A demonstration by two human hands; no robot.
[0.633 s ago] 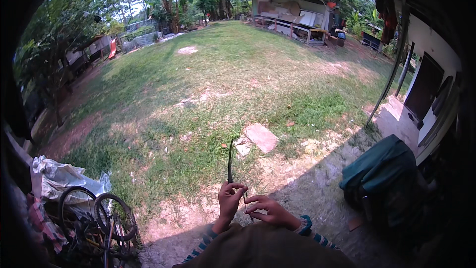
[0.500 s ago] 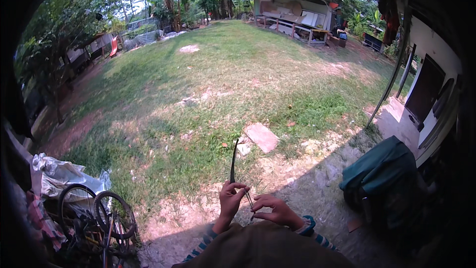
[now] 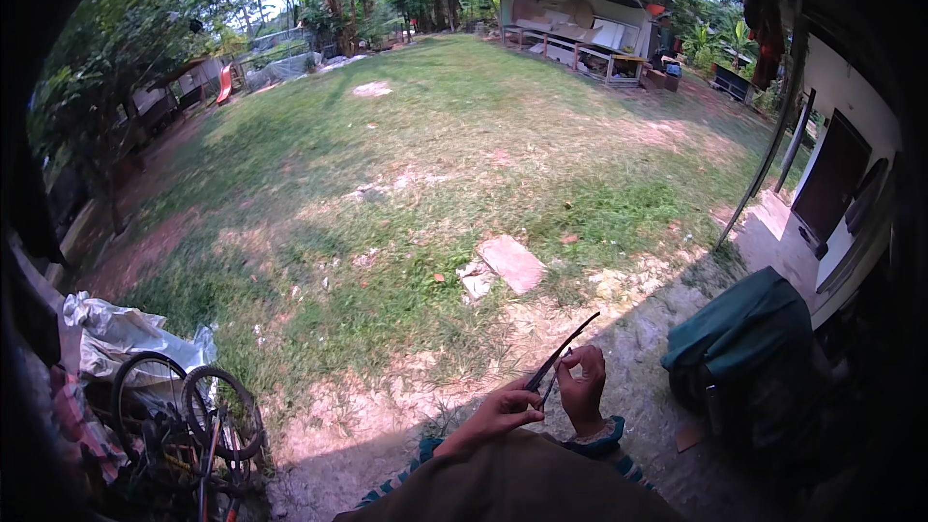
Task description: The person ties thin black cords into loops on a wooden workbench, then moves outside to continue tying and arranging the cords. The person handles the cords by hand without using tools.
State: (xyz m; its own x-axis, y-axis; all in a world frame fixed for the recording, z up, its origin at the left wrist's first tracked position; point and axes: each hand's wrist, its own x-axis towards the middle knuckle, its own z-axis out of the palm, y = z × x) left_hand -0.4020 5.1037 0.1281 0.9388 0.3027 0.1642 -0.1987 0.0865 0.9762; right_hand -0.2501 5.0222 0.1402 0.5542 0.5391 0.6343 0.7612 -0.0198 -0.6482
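My left hand (image 3: 495, 418) is low in the middle of the head view, its thumb and fingers closed round the lower end of a long, thin, dark curved strip (image 3: 564, 350). The strip slants up to the right and tapers at its tip; its exact kind does not show. A shorter thin dark piece (image 3: 547, 393) runs between the two hands, and I cannot tell whether it is joined to the strip. Just to the right, my right hand (image 3: 584, 389) is raised with thumb and forefinger pinched at the upper end of this short piece.
Bicycles (image 3: 208, 416) lie at the lower left beside a crumpled pale sheet (image 3: 135, 338). A dark green cover (image 3: 744, 324) drapes a bulky thing at right. A flat slab (image 3: 512, 264) lies on the grass ahead. An open shed (image 3: 580, 29) stands far back; a post (image 3: 773, 155) rises at right.
The long strip has swung from nearly upright to slanting right. My left hand has moved lower and to the right; my right hand has risen from below to the short piece's upper end.
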